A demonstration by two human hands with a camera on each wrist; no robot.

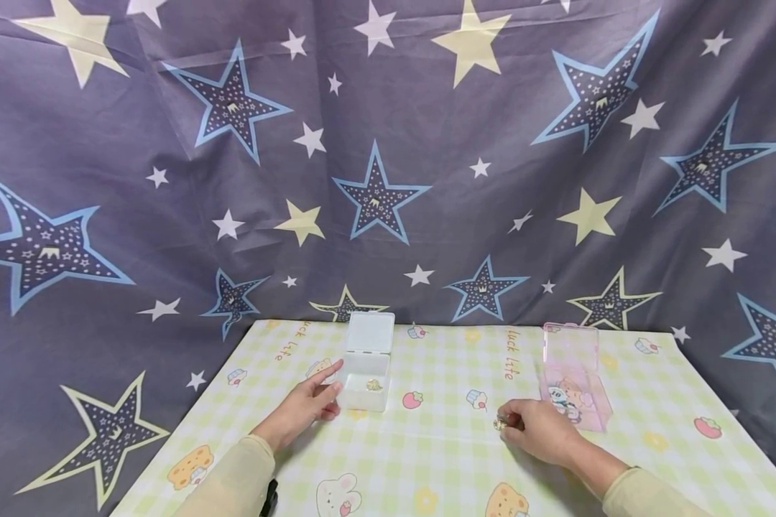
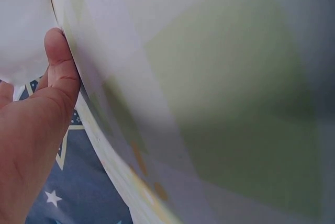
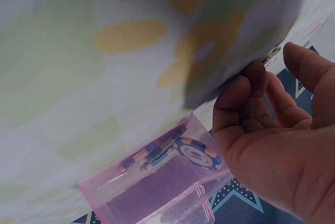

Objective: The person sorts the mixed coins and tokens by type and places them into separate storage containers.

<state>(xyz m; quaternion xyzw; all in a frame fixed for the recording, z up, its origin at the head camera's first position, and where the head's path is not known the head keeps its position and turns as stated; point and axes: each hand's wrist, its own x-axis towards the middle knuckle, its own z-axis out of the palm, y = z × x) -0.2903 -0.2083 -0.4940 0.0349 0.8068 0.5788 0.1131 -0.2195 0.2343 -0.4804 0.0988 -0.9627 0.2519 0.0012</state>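
A small white box [image 1: 364, 402] stands on the table with its lid [image 1: 370, 332] raised; a gold-coloured piece [image 1: 373, 385] shows inside. At its left side is my left hand [image 1: 302, 408], the fingers extended along the wall and seemingly touching it. Between thumb and fingertips, my right hand [image 1: 542, 432] pinches a small gold-coloured trinket [image 1: 499, 424] at or just above the cloth; its exact kind is too small to tell. Behind that hand sits a clear pink box [image 1: 598, 411], its lid [image 1: 570, 347] up. A poker chip [image 3: 197, 154] and other pieces lie inside.
A green-and-white checked cloth [image 1: 420, 445] with cartoon prints covers the table. A dark curtain [image 1: 420, 108] with stars hangs right behind the far edge. Near the left sleeve, a black object [image 1: 269, 497] is partly hidden.
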